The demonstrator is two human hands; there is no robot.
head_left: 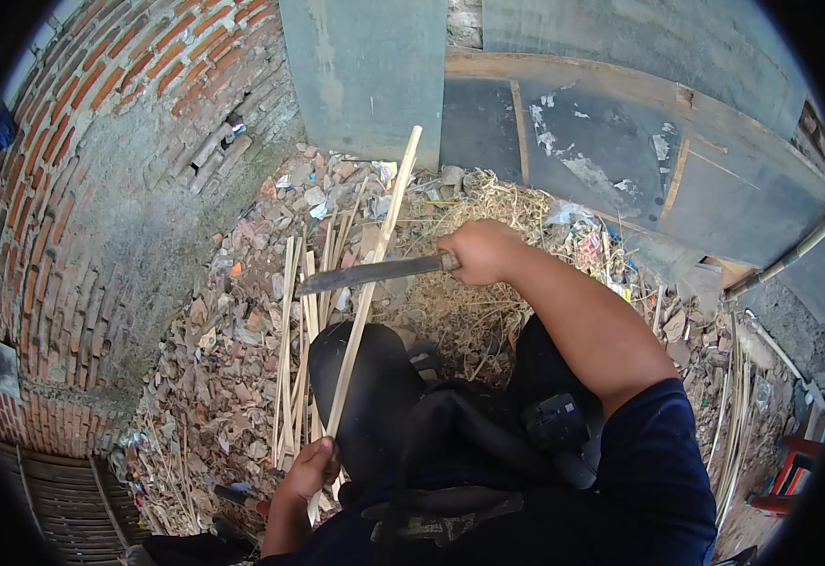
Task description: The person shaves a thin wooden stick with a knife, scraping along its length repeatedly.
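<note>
My right hand (pixel 480 253) is closed round the handle of a machete (pixel 341 277), its long dark blade pointing left. The blade lies across a long pale bamboo strip (pixel 354 344); whether it bites into the strip I cannot tell. Low in the view, my left hand (pixel 312 468) grips the strip near its lower end. From there the strip slants up past my knee, its far end beyond the blade. More split bamboo strips (pixel 286 377) lie on the rubble to the left of my leg.
Broken brick and stone rubble (pixel 214 377) covers the ground, with dry straw (pixel 464 311) in front of me. A brick wall (pixel 82 189) rises on the left; grey panels (pixel 365 75) stand ahead. Further bamboo strips (pixel 735 406) lie on the right, near a red object (pixel 782 481).
</note>
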